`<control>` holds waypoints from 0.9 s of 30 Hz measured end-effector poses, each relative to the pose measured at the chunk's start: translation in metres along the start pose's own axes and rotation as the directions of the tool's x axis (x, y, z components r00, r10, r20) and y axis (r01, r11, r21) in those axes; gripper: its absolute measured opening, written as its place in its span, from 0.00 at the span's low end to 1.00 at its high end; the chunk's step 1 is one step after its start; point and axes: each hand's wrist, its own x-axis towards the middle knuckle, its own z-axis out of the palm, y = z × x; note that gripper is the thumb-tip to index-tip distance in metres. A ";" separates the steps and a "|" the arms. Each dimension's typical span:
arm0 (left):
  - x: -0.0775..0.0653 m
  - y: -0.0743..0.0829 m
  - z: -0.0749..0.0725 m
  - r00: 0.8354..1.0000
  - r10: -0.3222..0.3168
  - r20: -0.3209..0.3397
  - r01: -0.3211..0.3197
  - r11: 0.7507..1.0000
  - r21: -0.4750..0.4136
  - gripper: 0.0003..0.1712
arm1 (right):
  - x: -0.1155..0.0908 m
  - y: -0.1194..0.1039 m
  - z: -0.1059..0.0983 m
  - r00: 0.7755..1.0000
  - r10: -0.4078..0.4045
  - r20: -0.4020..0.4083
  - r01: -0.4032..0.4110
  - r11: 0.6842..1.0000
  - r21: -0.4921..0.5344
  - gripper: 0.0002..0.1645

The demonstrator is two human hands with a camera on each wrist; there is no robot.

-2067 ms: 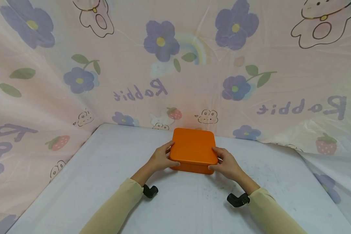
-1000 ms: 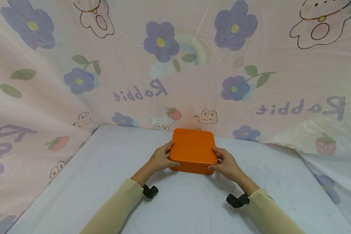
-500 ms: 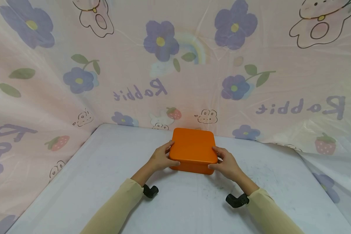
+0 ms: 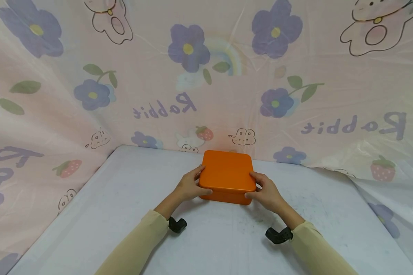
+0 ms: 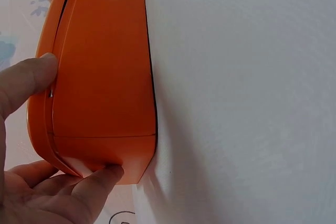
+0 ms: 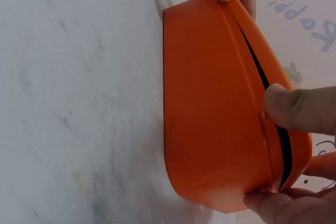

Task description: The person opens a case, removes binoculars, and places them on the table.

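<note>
An orange lidded box [image 4: 227, 172] stands on the white table, toward its far edge. My left hand [image 4: 188, 186] grips its near left corner, thumb on the front at the lid's rim and fingers along the left side. At the opposite corner my right hand [image 4: 265, 191] holds it the same way, its thumb [image 6: 278, 103] lying across the lid seam. A narrow dark gap shows under the lid [image 6: 294, 145] in the right wrist view, wider toward the right corner. In the left wrist view the lid [image 5: 39, 114] sits closer to the body near my left thumb [image 5: 31, 77]. The box's inside is hidden.
The white tabletop [image 4: 206, 244] carries faint dark smudges right of the box. A pink printed curtain [image 4: 227, 95] with flowers and rabbits hangs close behind the box and along both sides. A black wrist camera [image 4: 177, 225] sits on the left wrist, another black camera [image 4: 278, 235] on the right.
The lid's front edge appears very slightly higher than before. Hands and box otherwise keep their places.
</note>
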 end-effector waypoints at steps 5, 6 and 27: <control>0.000 0.001 0.000 1.000 0.001 0.006 -0.001 1.000 0.002 0.57 | 0.000 0.001 -0.001 1.000 -0.007 0.003 0.007 1.000 0.004 0.50; 0.000 0.001 0.000 1.000 0.003 0.008 -0.003 1.000 0.003 0.57 | 0.000 0.002 -0.001 1.000 -0.008 0.003 0.008 1.000 0.006 0.49; 0.002 -0.001 -0.002 1.000 0.023 0.011 -0.023 1.000 0.018 0.58 | 0.000 0.000 0.001 1.000 -0.003 -0.002 0.003 1.000 0.016 0.49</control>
